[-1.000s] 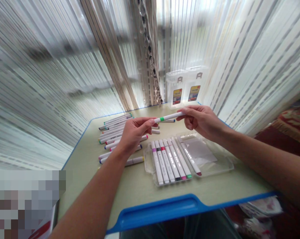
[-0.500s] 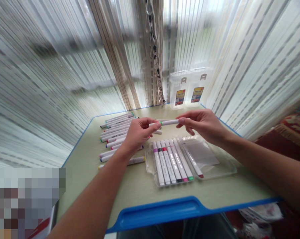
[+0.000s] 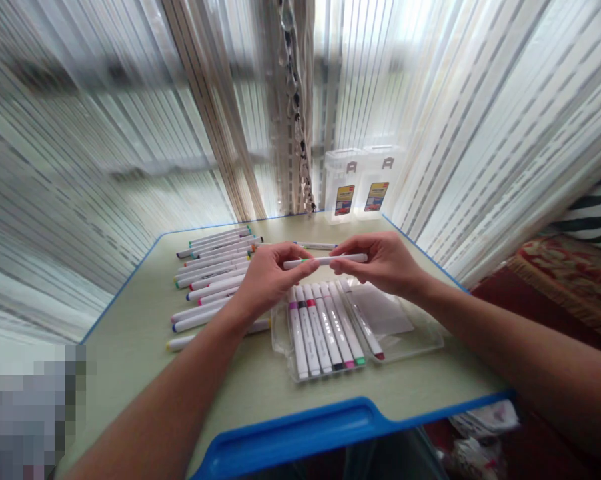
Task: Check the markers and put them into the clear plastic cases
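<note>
A white marker with a green band (image 3: 324,260) is held level above the table between both hands. My left hand (image 3: 268,279) pinches its left end and my right hand (image 3: 380,262) pinches its right part. Below them lies an open clear plastic case (image 3: 410,337) with several white markers (image 3: 320,325) side by side in its left half and one red-tipped marker (image 3: 365,327) beside them. To the left, several more loose markers (image 3: 210,273) lie in a row on the pale green table (image 3: 130,347).
Two clear lidded boxes with labels (image 3: 356,183) stand at the table's far edge against striped curtains. One marker (image 3: 315,245) lies alone beyond the hands. The table has a blue rim with a tray groove (image 3: 290,437) at the near edge. A red patterned cloth (image 3: 570,273) is at the right.
Both hands have come down and closer together along the marker, and my right hand has slid left over it. The view shifted slightly, so the table sits further left.
</note>
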Action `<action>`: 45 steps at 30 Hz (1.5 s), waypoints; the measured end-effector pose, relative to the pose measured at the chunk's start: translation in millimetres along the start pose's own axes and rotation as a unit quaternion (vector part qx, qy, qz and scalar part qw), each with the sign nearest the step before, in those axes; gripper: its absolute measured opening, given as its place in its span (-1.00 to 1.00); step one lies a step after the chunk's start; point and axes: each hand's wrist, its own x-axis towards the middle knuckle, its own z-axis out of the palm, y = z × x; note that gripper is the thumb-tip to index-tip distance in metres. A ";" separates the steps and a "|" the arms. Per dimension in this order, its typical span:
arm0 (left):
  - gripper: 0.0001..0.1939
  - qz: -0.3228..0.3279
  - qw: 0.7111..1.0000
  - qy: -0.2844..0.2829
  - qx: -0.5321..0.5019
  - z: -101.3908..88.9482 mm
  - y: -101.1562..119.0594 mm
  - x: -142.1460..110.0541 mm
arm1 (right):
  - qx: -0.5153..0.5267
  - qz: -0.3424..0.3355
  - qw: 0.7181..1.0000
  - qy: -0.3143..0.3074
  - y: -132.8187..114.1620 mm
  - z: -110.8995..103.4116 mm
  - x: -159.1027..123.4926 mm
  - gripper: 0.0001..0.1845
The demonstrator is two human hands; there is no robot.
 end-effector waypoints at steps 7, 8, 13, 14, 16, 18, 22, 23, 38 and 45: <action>-0.69 0.030 0.999 -0.030 0.028 4.1 0.1 0.2 | -0.050 -0.023 0.998 -0.003 -3.2 2.3 -1.3 -0.65; -0.69 0.032 0.999 -0.029 0.029 4.2 0.0 0.3 | -0.052 -0.026 0.998 -0.003 -3.3 2.2 -1.2 -0.65; -0.71 0.028 0.999 -0.026 0.026 3.2 0.9 0.8 | -0.042 -0.027 0.999 0.002 -3.2 2.2 -0.8 -0.69; -0.71 0.024 0.999 -0.023 0.023 2.8 1.4 0.9 | -0.030 -0.022 0.999 0.001 -2.9 2.2 -0.7 -0.70; -0.71 0.016 1.000 -0.010 0.011 1.7 2.3 1.2 | 0.005 -0.007 1.000 -0.002 -2.4 2.4 -0.4 -0.70; -0.70 0.008 1.000 0.006 -0.004 0.3 2.8 1.6 | 0.043 0.014 0.999 -0.005 -2.3 2.4 0.1 -0.69; -0.68 -0.017 0.999 0.029 -0.026 -3.1 2.3 2.3 | 0.090 0.042 0.995 0.002 -4.2 1.2 1.4 -0.69; -0.67 -0.023 0.999 0.033 -0.031 -3.9 2.2 2.4 | 0.098 0.045 0.994 0.004 -4.8 0.7 1.6 -0.70; -0.61 -0.032 0.997 0.041 -0.049 -10.8 -3.9 4.2 | 0.179 0.040 0.983 0.001 5.1 -2.6 3.2 -0.71; -0.60 -0.026 0.996 0.042 -0.072 -12.2 -5.7 5.0 | 0.170 0.046 0.984 0.037 5.1 -2.2 6.5 -0.70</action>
